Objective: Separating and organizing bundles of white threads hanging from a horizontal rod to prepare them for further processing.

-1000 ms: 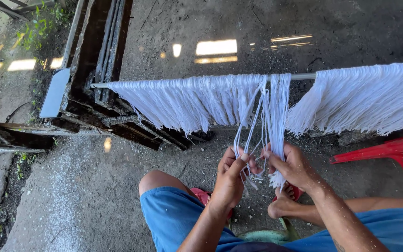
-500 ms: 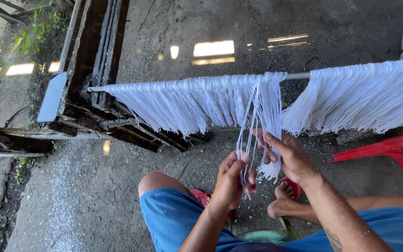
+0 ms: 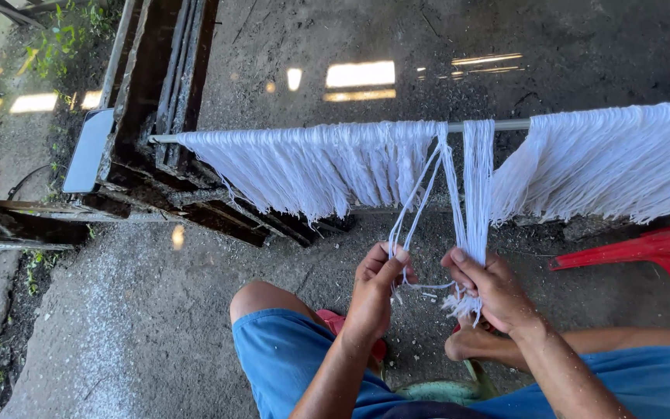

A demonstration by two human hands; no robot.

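Note:
White strings (image 3: 327, 163) hang in thick fringes from a thin metal rod (image 3: 509, 125) that runs across in front of me. My left hand (image 3: 378, 287) pinches a few thin strands that slant up to the rod. My right hand (image 3: 490, 285) grips a separate bundle of strands (image 3: 476, 186) hanging straight down from the rod, its frayed ends poking out below my fingers. A loose strand sags between the two hands. More white fringe (image 3: 606, 159) covers the rod to the right.
A dark wooden frame (image 3: 157, 101) holds the rod's left end, with a flat grey panel (image 3: 88, 151) beside it. A red plastic chair (image 3: 653, 252) stands at the right. My knees in blue shorts (image 3: 281, 361) and a foot in a red sandal sit on the concrete floor.
My right hand has dropped lower and pulled its bundle to the right, apart from the left fringe. The left hand stayed low with its few strands, now spread away from the bundle.

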